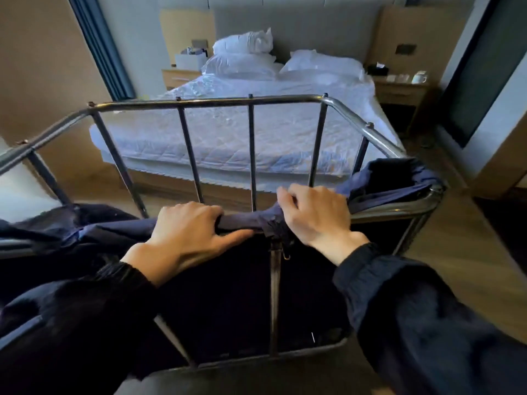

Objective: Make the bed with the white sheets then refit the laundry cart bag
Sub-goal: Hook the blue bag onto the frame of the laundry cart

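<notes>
While our left hand (185, 232) curls its fingers (199, 212) over the hem of the navy laundry bag (242, 221) on the near side of the cart (252, 143) and our right hand (313, 215) pinches the bunched hem just beside it, that hem runs left to right, with the bare far rail (214, 102) straight beyond.

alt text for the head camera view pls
A left hand and a right hand grip the edge of a dark blue laundry bag on a metal cart. Beyond it stands a bed with white sheets and pillows.
</notes>
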### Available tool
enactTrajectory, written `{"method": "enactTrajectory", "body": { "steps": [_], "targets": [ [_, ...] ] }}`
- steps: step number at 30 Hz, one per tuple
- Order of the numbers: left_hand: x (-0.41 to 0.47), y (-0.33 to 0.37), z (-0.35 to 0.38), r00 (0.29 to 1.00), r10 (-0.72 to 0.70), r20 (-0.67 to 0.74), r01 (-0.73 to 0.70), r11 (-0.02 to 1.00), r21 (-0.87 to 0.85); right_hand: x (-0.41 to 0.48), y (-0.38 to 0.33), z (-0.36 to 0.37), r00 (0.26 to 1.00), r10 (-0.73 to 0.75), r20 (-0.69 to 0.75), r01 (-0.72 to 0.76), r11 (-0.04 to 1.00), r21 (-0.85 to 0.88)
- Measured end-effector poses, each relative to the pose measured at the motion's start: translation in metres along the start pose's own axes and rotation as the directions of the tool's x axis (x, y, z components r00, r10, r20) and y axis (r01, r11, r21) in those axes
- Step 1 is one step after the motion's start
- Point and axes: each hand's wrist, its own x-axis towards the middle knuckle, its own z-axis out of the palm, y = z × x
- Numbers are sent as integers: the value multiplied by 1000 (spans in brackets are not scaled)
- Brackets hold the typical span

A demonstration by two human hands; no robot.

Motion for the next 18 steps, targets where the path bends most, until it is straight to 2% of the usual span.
{"method": "enactTrajectory", "body": {
  "steps": [4, 9, 15, 18],
  "targets": [
    [-9, -3, -5, 993, -31, 115, 35, 999, -31, 1, -6, -4, 995, 52, 80, -53, 999, 1],
    [-13, 10, -16, 971, -79, 225, 88, 996, -28, -5, 6, -10, 989, -52, 137, 46, 998, 46],
    [-34, 45, -28, 952, -164, 260, 176, 984, -23, -17, 24, -31, 990, -120, 75, 111, 987, 117],
    [-47, 69, -36, 936, -211, 283, 219, 976, 5, -24, 35, -40, 983, -135, 122, 119, 984, 129]
  ]
}}
